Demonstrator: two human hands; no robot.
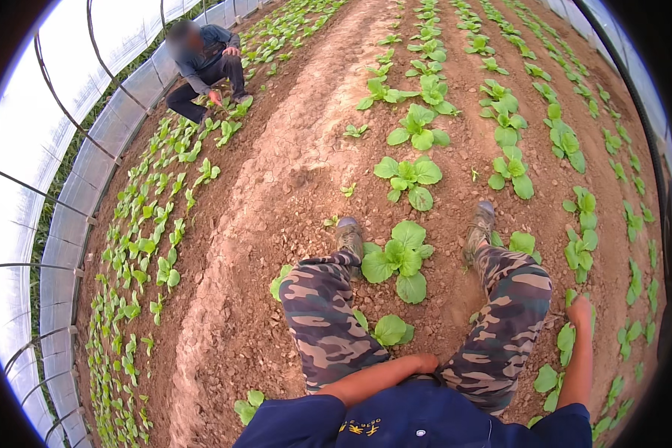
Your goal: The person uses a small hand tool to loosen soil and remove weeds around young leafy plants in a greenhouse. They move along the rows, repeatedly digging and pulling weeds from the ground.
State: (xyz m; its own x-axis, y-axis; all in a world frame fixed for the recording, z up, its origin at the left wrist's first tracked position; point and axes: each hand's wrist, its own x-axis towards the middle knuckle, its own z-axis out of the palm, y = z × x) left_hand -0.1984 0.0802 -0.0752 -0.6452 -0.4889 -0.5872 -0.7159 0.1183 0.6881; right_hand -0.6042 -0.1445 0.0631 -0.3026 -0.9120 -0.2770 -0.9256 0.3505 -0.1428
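My left hand [426,363] rests low between my thighs, near the waist of my camouflage trousers [327,313]. Its fingers are mostly out of sight. Down at my right side, my right hand [579,311] is among leafy green plants [566,337] of the neighbouring row. The fingers look curled there, and whether they grip a leaf or a weed is hidden. A broad-leaved young cabbage-type plant [396,259] grows between my two shoes [349,238]. Behind it a smaller plant [391,330] shows partly between my knees.
Rows of similar plants [409,178] run ahead and to the right [565,143]. Small seedlings [357,130] dot the soil. A bare, cracked soil strip [257,185] lies left, beside a dense seedling bed [140,246]. A person [207,67] squats there near the plastic greenhouse wall [84,179].
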